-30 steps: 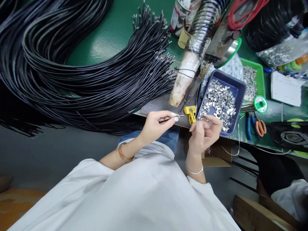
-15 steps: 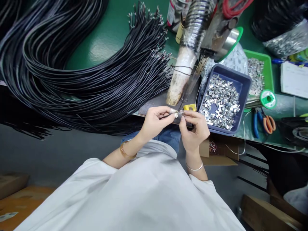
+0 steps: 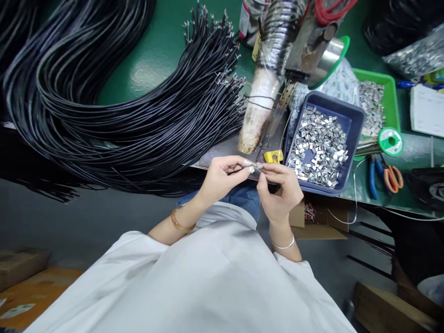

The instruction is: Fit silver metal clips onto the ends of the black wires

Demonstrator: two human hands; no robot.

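My left hand [image 3: 222, 178] is closed in a pinch, its fingertips round the end of a thin cable. My right hand [image 3: 280, 190] faces it, thumb and fingers pinched at a small silvery metal connector [image 3: 258, 166]. The fingertips of both hands almost meet there, and they cover most of the cable end and part of the connector. Just beyond them lies a yellow block [image 3: 273, 156], below the tip of a wrapped, stained white duct [image 3: 256, 108]. A blue tray [image 3: 353, 121] of loose small metal connectors [image 3: 317, 143] stands right of my right hand.
A large bundle of black cables [image 3: 138, 120] with stripped ends covers the bench's left. Behind the tray is a soldering stand with a metal reel [image 3: 328, 62]. To the right are a green tray [image 3: 391, 99], a solder spool [image 3: 391, 141] and orange-and-blue-handled pliers [image 3: 391, 179].
My fingertips have come slightly closer together around the connector and cable end, and the loose fine wires between them show less. The whole view has shifted slightly.
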